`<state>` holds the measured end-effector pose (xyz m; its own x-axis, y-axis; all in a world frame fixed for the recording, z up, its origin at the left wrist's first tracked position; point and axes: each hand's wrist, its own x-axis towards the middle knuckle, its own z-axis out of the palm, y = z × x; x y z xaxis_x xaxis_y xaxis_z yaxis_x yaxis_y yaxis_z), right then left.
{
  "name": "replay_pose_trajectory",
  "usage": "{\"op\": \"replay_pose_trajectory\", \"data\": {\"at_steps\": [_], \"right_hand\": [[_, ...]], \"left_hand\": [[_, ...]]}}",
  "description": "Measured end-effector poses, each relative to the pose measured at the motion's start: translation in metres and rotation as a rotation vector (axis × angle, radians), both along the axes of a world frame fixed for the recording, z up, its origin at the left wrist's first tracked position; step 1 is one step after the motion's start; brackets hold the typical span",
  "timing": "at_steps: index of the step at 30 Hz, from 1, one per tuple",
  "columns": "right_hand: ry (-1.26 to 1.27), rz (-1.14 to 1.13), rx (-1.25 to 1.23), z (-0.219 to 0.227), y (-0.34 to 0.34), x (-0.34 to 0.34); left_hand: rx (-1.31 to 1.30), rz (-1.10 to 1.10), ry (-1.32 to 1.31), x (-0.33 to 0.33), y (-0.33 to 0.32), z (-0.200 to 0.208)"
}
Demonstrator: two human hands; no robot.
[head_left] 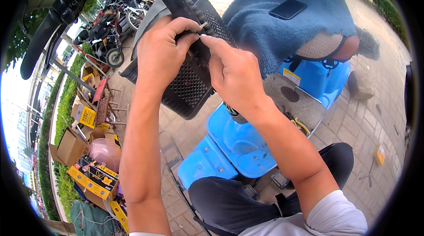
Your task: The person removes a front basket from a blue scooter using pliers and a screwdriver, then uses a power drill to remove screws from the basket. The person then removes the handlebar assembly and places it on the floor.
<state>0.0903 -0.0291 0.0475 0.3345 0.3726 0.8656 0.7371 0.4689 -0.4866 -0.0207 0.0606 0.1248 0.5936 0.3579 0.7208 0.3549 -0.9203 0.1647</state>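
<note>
Where both bare hands meet at the upper edge of a black lattice basket (187, 86), I note the following.

Left hand (164, 46): fingers curled, thumb and forefinger tips almost meeting over the basket's edge; a small pale tip shows just beside them. Whether they clasp anything, I cannot tell.

Right hand (236, 72): thumb and forefinger brought close together, their tips just beside the left thumb; a pale sliver shows there. What it is, and whether it is held, I cannot tell.

Basket: black plastic, tilted, directly beneath the fingertips and extending below and between the wrists.

Handlebar grip (34, 52): black, well to the left of the hands.

Scooter (240, 145): blue bodywork, below the right hand and partly behind that forearm.

Towel (254, 19): blue, plush, draped over the seat, to the right of the hands.

Smartphone (288, 9): black, flat on the towel, above and right of the right hand.

Stone block (361, 86): well right of the hands, on the paving.

Plastic basin (105, 153): pinkish, translucent, below and left of the hands, among cardboard boxes (73, 145).

Parked two-wheelers (114, 57): a cluster beyond the left hand, to its left.
</note>
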Motion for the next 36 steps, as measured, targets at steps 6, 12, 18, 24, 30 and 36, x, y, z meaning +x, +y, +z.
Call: {"op": "replay_pose_trajectory", "data": {"at_steps": [6, 12, 18, 24, 30, 36], "right_hand": [[-0.136, -0.09, -0.04, 0.005, -0.005, 0.005], [-0.141, -0.076, -0.043, 0.005, -0.003, -0.007], [0.013, 0.038, -0.063, -0.001, -0.024, -0.01], [0.261, 0.07, -0.159, 0.0, -0.074, 0.019], [0.406, 0.028, -0.101, -0.005, -0.108, 0.048], [0.431, 0.06, -0.098, 0.0, -0.123, 0.058]], "left_hand": [[0.017, -0.029, -0.02, 0.0, 0.001, 0.0], [-0.035, -0.03, -0.043, -0.008, 0.0, 0.0], [0.065, -0.07, -0.051, -0.014, 0.002, -0.002], [0.161, 0.099, -0.389, -0.017, -0.003, -0.013], [-0.161, 0.042, -0.856, -0.071, 0.005, 0.032], [-0.192, 0.435, -0.002, -0.086, 0.022, 0.049]]}}
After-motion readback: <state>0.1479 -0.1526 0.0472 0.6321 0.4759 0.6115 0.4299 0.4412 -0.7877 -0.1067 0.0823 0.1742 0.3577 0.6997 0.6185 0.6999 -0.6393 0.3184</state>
